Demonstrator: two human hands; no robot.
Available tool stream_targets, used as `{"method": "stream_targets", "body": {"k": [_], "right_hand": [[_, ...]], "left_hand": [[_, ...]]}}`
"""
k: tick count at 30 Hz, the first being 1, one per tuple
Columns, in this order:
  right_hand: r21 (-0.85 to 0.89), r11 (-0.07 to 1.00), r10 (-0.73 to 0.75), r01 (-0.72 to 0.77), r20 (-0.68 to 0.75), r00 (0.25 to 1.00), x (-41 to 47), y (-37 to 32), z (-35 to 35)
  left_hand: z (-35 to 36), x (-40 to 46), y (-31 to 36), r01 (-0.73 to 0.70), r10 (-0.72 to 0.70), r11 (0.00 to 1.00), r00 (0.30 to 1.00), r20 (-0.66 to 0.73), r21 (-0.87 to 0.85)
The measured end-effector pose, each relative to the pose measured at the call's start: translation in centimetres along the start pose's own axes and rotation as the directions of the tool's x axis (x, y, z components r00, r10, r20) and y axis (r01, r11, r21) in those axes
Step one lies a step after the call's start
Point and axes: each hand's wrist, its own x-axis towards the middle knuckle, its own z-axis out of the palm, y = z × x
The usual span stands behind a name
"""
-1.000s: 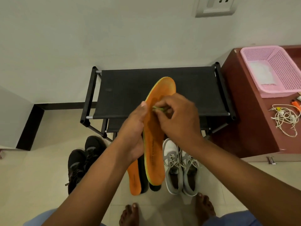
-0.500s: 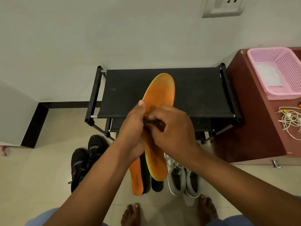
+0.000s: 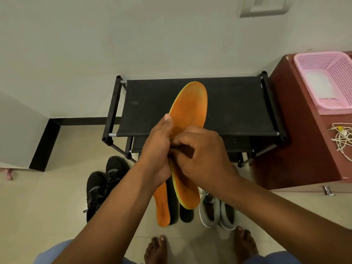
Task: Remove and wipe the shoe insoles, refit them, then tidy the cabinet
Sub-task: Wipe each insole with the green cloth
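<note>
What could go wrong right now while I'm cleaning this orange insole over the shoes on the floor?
Possibly three things. The left hand grips the orange insole only at mid-length, so hard rubbing by the right hand could bend or drop it. It hangs above the second orange insole and grey sneakers, so loosened dirt may fall on them. Your bare feet stand close to the floor clutter, a likely trip point.

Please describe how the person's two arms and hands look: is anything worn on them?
Both forearms are bare up to the frame edge: no sleeves show. The left hand and right hand wear no gloves, and no rings, watch or bracelet can be seen. The fingernails are short and unpainted. Nothing else marks the arms.
</note>
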Motion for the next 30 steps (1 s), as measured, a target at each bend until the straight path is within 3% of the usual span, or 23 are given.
{"method": "stream_targets", "body": {"k": [5,11,14,21,26,30], "right_hand": [[-0.111,0.994,-0.004,-0.011,-0.13,0.992,0.7,0.8,-0.5],[-0.126,0.981,0.101,-0.15,-0.329,0.939,2.6,3.4,-2.4],[-0.071,0.992,0.086,-0.108,-0.262,0.961,2.3,3.0,-1.8],[0.062,0.998,-0.008,0.005,0.047,0.999,-0.2,0.7,1.1],[-0.093,0.996,-0.016,0.013,-0.037,0.999,0.5,1.5,-0.1],[-0.119,0.988,0.081,-0.101,-0.158,0.984,1.4,2.9,-1.2]], "left_hand": [[0.3,-0.2,-0.3,0.027,-0.026,0.999,0.998,0.055,-0.02],[0.8,-0.5,-1.0,0.033,-0.034,0.999,0.99,0.136,0.012],[0.4,-0.5,-0.8,0.019,-0.018,1.0,0.995,0.099,-0.013],[-2.5,1.2,0.7,0.038,-0.045,0.981,0.999,-0.029,-0.191],[-2.0,1.1,0.5,0.051,-0.043,0.979,0.998,0.045,-0.198],[-1.3,1.0,0.0,0.041,-0.025,0.984,0.995,0.094,-0.174]]}}
